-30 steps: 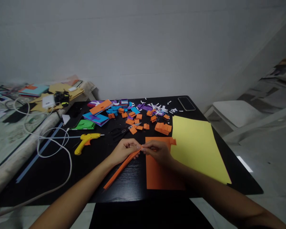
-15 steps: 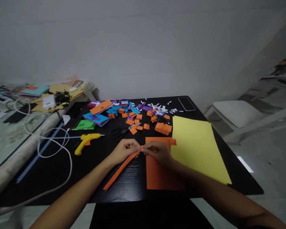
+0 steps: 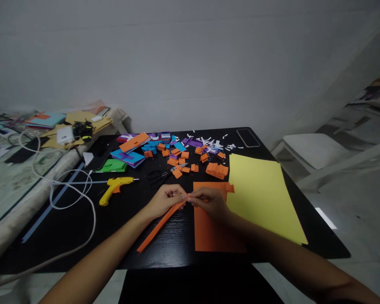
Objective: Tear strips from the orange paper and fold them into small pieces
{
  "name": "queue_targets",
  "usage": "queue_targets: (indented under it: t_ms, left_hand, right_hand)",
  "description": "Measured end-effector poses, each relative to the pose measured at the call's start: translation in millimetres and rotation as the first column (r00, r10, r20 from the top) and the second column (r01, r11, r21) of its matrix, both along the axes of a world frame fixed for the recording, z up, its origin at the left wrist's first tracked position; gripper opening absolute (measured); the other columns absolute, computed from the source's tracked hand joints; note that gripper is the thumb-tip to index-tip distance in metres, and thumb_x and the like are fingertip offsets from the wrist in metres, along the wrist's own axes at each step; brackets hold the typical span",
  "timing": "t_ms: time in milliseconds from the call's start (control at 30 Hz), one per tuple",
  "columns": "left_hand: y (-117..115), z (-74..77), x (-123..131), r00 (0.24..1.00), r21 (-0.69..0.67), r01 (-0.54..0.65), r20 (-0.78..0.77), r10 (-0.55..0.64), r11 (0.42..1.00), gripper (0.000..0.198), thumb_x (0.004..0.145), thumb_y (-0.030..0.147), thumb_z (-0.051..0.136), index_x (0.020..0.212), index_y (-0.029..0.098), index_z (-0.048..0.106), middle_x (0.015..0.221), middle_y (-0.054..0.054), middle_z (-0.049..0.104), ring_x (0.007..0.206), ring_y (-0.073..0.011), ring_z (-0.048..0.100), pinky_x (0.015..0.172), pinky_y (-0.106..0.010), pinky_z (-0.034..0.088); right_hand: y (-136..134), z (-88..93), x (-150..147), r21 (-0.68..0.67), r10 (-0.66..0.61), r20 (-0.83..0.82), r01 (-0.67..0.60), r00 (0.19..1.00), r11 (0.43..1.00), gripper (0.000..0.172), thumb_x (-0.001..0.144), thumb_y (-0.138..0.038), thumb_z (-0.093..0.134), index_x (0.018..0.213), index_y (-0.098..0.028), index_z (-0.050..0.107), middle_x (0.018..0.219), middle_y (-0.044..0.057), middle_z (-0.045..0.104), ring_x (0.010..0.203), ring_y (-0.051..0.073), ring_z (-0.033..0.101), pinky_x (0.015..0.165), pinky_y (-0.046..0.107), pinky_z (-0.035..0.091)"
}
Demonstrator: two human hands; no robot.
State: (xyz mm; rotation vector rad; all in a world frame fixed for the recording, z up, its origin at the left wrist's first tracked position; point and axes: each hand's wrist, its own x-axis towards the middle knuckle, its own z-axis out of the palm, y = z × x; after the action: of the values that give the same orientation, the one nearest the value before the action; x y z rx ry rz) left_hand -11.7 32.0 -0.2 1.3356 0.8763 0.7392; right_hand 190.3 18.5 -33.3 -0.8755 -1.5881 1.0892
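Note:
Between my two hands is one long strip of orange paper [image 3: 160, 226], its free part slanting down to the left toward the table's front edge. My left hand [image 3: 166, 200] pinches it near the upper end, thumb on top. Fingertips of my right hand [image 3: 209, 202] close on that same end, touching the left fingertips; the exact fold there is hidden. Under my right hand and forearm lies an orange paper sheet [image 3: 205, 234], with a small folded orange piece [image 3: 229, 187] at its top right corner.
A yellow glue gun [image 3: 114, 188] and black-handled scissors [image 3: 156, 177] lie left of my hands. Beyond are folded orange pieces [image 3: 217, 169], colored paper stacks [image 3: 134, 142] and white scraps [image 3: 210, 144]. Yellow sheets [image 3: 262, 194], a phone [image 3: 248, 138] and a white cable [image 3: 93, 219] also rest on the black table.

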Motion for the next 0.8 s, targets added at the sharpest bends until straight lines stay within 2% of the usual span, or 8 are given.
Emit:
queue_targets:
  t_ms: [400, 800]
  left_hand:
    - [1.6, -4.2, -2.8, 1.000, 0.013, 0.009, -0.029, -0.009, 1.000, 0.036, 0.079, 0.046, 0.078, 0.075, 0.011, 0.070, 0.058, -0.002, 0.065, 0.053, -0.0114, 0.057, 0.055, -0.021, 0.040]
    - [2.6, -3.5, -2.7, 0.999, 0.042, 0.013, -0.043, -0.011, 0.999, 0.035, 0.080, 0.045, 0.077, 0.073, 0.011, 0.070, 0.058, -0.002, 0.064, 0.053, -0.0115, 0.055, 0.055, -0.021, 0.039]
  right_hand:
    - [0.5, -3.6, -1.7, 0.061, -0.002, 0.022, 0.000, 1.000, 0.998, 0.026, 0.085, -0.047, 0.075, 0.086, -0.021, 0.079, 0.075, 0.004, 0.076, 0.062, 0.014, 0.068, 0.058, 0.025, 0.056]
    - [1.5, -4.6, -1.4, 0.046, 0.001, 0.035, -0.002, 0.999, 0.999, 0.027, 0.084, -0.048, 0.076, 0.085, -0.022, 0.079, 0.075, 0.004, 0.076, 0.064, 0.015, 0.069, 0.058, 0.025, 0.055]
